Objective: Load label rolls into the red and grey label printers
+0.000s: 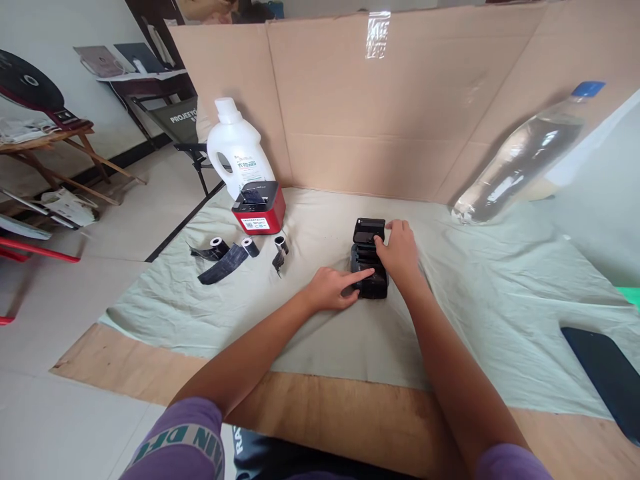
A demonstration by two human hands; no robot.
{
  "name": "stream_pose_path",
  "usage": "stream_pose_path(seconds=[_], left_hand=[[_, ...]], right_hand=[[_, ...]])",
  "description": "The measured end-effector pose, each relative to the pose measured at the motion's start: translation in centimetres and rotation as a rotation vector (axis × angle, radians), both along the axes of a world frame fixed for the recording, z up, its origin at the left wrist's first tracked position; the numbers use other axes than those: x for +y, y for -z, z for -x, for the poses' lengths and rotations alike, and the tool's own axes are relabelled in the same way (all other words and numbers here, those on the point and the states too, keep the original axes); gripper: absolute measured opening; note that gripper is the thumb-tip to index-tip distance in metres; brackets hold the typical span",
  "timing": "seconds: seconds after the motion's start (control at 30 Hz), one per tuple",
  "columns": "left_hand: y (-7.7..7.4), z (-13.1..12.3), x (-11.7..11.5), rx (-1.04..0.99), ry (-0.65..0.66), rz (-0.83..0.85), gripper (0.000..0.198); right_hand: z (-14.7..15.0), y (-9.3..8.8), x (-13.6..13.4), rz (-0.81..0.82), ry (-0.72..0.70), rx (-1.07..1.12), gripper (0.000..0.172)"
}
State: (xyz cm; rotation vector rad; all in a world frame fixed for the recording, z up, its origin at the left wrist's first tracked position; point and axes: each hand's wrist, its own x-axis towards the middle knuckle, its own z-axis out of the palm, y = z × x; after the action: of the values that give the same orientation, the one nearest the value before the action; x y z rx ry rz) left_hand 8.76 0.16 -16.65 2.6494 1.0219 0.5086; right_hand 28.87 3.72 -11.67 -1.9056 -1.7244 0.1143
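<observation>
A small black portable printer (pixel 369 259) sits on the cloth with its lid (pixel 369 228) raised. My left hand (pixel 330 288) steadies its left side: the index finger stretches into the roll compartment and the thumb rests by the lower edge. My right hand (pixel 400 250) grips the lid's right side, thumb in front and fingers partly hidden behind. Whether anything small lies under my left fingertip, I cannot make out. To the left lie small paper rolls, one (pixel 251 247) with a dark strip (pixel 223 264) unrolled, another (pixel 217 248) and a torn one (pixel 281 245).
A red and black printer (pixel 259 208) stands before a white detergent bottle (pixel 239 150). Cardboard (pixel 370 127) walls off the back. A large clear bottle (pixel 525 157) leans at the right. A dark phone (pixel 607 380) lies near the right edge of the wooden table (pixel 350 393).
</observation>
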Motion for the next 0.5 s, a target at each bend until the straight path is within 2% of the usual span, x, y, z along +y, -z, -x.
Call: stream_pose_path(seconds=[0.1,0.27,0.37,0.5], left_hand=[[0.8,-0.3,0.2,0.033,0.025,-0.132,0.044],[1.7,-0.6,0.8,-0.106,0.190,-0.452,0.034],[2.0,-0.4,1.0,-0.182,0.272,-0.586,0.031],[2.2,-0.2,1.1,-0.151,0.299,-0.592,0.031]], right_hand=[[-0.8,0.4,1.2,-0.073,-0.136,0.096,0.050],[-2.7,0.1,1.7,-0.086,-0.288,0.184,0.030],[-3.4,-1.0,0.5,-0.020,-0.400,0.173,0.023],[-3.4,-2.4,-1.2,0.150,-0.427,0.106,0.025]])
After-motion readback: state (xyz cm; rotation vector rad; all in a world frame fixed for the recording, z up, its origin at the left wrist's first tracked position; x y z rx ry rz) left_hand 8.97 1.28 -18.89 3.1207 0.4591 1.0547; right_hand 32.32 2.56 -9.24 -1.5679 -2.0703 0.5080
